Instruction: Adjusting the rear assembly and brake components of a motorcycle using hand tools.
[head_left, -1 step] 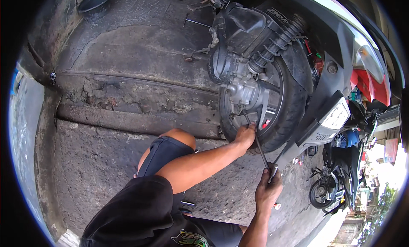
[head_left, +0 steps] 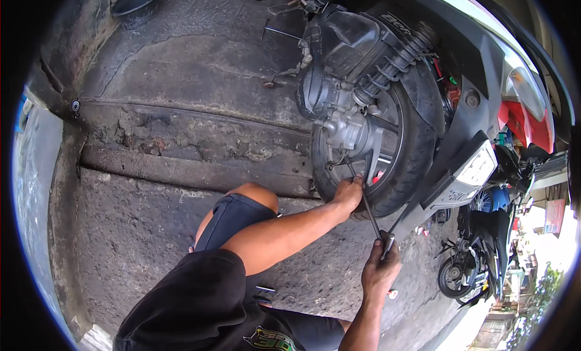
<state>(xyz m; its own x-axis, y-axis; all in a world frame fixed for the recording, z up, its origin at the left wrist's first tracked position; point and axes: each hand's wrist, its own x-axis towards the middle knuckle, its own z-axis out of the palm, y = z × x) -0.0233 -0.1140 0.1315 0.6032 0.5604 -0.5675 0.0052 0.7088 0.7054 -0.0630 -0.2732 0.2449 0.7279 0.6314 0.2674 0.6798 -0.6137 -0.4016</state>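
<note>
A scooter's rear wheel (head_left: pixel 417 151) stands in front of me, with the grey metal drive housing (head_left: pixel 348 130) at its hub. The long dark shaft of a T-handle wrench (head_left: pixel 370 213) runs from the lower part of that housing down toward me. My left hand (head_left: pixel 348 196) is closed around the shaft near the wheel rim. At the near end, my right hand (head_left: pixel 382 269) grips the wrench's silver crossbar. The wrench's far tip meets the housing, but the fastener under it is too small to make out.
Above the housing is a black shock absorber (head_left: pixel 393 66). The scooter's license plate (head_left: pixel 478 163) and red tail light (head_left: pixel 526 124) are to the right. Another T-handle wrench (head_left: pixel 281 32) lies on the floor, and a black basin (head_left: pixel 136 9) sits far left. A parked motorcycle (head_left: pixel 478 248) stands at right.
</note>
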